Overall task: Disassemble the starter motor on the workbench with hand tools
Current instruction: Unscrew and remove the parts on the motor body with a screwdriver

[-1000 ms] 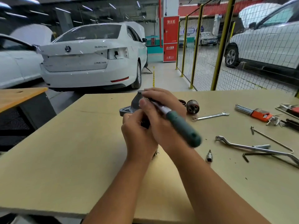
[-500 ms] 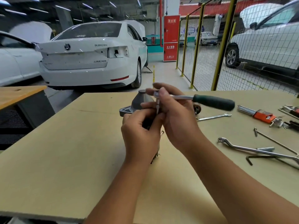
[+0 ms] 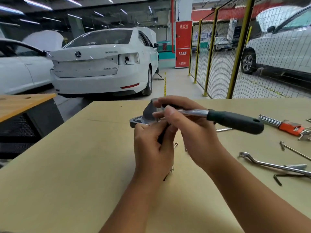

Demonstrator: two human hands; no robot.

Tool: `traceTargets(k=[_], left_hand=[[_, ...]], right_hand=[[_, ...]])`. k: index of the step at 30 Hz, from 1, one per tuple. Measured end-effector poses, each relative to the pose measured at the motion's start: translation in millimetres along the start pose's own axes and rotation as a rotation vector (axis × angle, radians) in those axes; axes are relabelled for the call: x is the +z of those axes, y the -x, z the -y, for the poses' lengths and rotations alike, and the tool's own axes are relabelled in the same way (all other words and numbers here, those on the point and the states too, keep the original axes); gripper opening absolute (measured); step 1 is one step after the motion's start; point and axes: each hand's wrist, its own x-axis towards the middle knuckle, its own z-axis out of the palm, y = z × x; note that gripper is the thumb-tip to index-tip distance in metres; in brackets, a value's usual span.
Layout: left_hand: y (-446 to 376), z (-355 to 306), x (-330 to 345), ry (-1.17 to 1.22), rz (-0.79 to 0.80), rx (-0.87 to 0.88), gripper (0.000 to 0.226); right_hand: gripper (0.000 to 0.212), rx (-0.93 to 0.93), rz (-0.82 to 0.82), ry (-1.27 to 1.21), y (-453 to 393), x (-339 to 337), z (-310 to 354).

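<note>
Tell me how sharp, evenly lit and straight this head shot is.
Head view: hands and ratchet handle are soft with motion blur, so the starter housing lacks fine detail; ceiling strips light the workbench evenly, with faint shadows; glare whitens the right-hand car's windscreen; wide-angle distortion bows the fence posts.

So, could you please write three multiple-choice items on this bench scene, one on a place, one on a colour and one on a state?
1. Where does the hex key set lie?
A. right of the hands
B. left of the hands
C. on the floor

2. What colour is the ratchet handle?
A. yellow
B. dark green
C. white

3. What does the right hand hold?
A. nothing
B. a hammer
C. the ratchet

Answers: 1 A, it rests on the workbench at far right; 2 B, the grip is dark green; 3 C, fingers curl round its metal shaft.
</note>
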Motion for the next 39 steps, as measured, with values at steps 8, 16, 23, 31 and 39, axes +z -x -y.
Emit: traceTargets(k=[8, 16, 23, 31, 39], left_hand=[[-1.4, -0.3, 4.7, 0.109, -0.067, -0.1, 0.025], [-5.1, 0.6, 0.5, 0.105, -0.007, -0.108, 0.009], [-2.3, 1.8, 1.5, 0.091, -0.024, -0.109, 0.014], [-3.0, 5.4, 2.1, 0.128, -0.013, -0.15, 0.009], [-3.8, 0.3, 2.1, 0.13, -0.046, -0.132, 0.016]], right_hand=[[0.017, -0.047, -0.185, 0.099, 4.9, 7.0, -1.7], [0.019, 0.029, -0.128, 0.0, -2.3, 12.2, 9.3], [0.023, 0.218, -0.12, -0.328, -5.9, 12.7, 9.3], [0.015, -0.266, -0.216, 0.438, -2.4, 7.0, -4.1], [0.024, 0.012, -0.127, 0.11, -7.2, 12.2, 5.3]])
